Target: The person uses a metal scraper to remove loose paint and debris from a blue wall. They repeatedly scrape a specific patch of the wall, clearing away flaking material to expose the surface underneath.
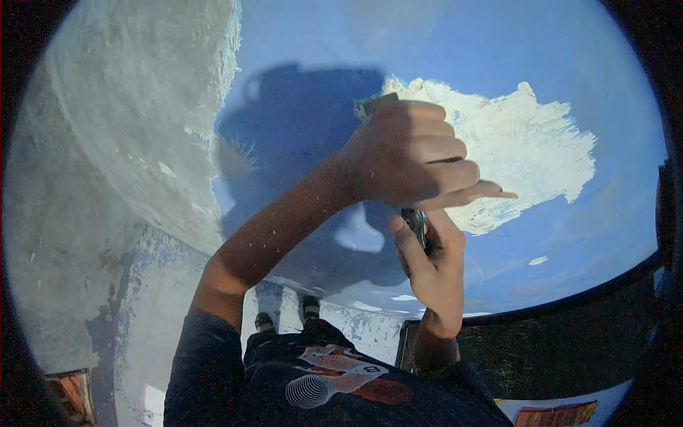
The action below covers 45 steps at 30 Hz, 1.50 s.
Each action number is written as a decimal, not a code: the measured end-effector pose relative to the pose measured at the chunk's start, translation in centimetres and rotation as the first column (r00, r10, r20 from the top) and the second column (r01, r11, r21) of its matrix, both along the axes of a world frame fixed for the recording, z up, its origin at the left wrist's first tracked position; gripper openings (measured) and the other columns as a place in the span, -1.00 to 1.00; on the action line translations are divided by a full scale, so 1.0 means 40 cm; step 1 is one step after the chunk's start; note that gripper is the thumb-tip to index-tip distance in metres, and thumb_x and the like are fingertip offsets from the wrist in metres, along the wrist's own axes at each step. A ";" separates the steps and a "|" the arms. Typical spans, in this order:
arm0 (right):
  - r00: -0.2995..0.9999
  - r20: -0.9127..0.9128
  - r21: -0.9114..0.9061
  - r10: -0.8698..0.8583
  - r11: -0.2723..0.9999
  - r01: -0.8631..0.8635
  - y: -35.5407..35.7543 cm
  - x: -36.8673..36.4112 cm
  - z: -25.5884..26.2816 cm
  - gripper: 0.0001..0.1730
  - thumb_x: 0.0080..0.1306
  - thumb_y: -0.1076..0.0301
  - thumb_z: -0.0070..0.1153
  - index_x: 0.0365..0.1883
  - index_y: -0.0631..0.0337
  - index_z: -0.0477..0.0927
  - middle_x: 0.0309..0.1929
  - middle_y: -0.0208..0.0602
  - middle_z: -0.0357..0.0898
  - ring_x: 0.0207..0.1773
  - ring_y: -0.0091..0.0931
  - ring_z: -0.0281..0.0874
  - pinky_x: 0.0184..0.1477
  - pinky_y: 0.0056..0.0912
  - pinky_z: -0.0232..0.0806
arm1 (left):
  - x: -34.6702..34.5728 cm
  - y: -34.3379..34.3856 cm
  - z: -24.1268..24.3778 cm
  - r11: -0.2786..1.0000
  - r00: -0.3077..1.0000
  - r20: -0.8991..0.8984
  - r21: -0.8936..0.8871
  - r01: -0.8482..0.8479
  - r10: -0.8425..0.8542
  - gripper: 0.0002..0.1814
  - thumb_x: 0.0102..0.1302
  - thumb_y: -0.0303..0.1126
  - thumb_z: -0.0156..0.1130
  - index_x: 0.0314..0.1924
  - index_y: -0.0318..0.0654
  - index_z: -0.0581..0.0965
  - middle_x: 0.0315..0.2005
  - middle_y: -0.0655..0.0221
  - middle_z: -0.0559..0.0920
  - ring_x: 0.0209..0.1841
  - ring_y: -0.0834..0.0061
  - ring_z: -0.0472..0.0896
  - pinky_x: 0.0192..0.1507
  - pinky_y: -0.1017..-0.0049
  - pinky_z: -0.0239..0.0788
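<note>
My left hand (411, 155) is curled in a fist in front of the blue painted wall (603, 91), its back towards me and one finger sticking out to the right. A flat grey blade (380, 103), probably a scraper's, shows past its upper edge, at the border of a ragged white patch (525, 144) where the paint is off. Just below, my right hand (437, 261) grips a black handle (413, 227), thumb along one side. The stretch between handle and blade is hidden by my left hand, so I cannot tell for certain that they are one tool.
Bare grey plaster (133, 107) forms the wall's left side. My feet (264, 322) stand on a pale floor with flaking paint (368, 323). Dark ground with dry grass (507, 347) lies at lower right. Reddish-brown panels (555, 415) show at the bottom rim.
</note>
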State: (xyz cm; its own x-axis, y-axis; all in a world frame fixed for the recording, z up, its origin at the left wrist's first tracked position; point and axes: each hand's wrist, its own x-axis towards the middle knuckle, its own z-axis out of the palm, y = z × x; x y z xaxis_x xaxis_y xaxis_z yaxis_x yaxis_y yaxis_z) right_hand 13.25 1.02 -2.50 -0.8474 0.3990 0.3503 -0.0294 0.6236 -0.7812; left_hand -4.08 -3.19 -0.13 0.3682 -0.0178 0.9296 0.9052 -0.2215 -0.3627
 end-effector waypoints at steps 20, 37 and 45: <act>0.994 0.104 0.441 -0.017 0.897 -0.031 0.039 0.019 0.007 -0.75 0.25 0.38 0.27 -0.16 0.32 0.57 -0.31 -0.07 0.52 -0.25 -0.14 0.55 -0.19 -0.18 0.36 | -0.031 -0.018 -0.079 0.974 0.992 -0.049 0.189 0.125 -0.118 -0.74 0.18 -0.25 0.43 -0.43 -0.04 0.46 -0.36 0.48 0.56 -0.32 0.51 0.60 -0.33 0.49 0.44; 0.941 -0.009 0.335 0.339 0.888 -0.317 -0.082 -0.216 0.067 -0.46 0.34 0.51 0.15 0.31 0.26 0.47 -0.38 -0.01 0.67 -0.43 -0.25 0.68 -0.37 -0.23 0.45 | -0.220 -0.212 -0.056 0.969 0.993 0.118 0.246 -0.004 -0.026 -0.64 0.29 -0.32 0.37 -0.57 -0.28 0.45 -0.69 0.38 0.43 -0.67 0.43 0.42 -0.53 0.41 0.23; 0.964 -0.078 -0.152 0.254 0.953 -0.263 -0.004 0.026 -0.023 -0.75 0.41 0.49 0.07 0.05 0.25 0.53 -0.48 -0.17 0.57 -0.59 -0.46 0.48 -0.56 -0.45 0.25 | 0.029 -0.132 0.000 0.985 0.993 0.075 -0.140 0.100 -0.090 -0.73 0.16 -0.21 0.44 -0.50 -0.08 0.50 -0.60 0.55 0.49 -0.52 0.62 0.49 -0.48 0.53 0.29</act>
State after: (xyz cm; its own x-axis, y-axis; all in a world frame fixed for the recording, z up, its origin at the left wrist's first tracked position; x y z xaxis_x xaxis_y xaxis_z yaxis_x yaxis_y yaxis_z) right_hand 14.31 0.85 -3.43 -0.9093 0.2237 0.3509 -0.2206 0.4559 -0.8622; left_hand -2.93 -8.47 -0.14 0.3072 0.0851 0.9478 0.8989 -0.3530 -0.2597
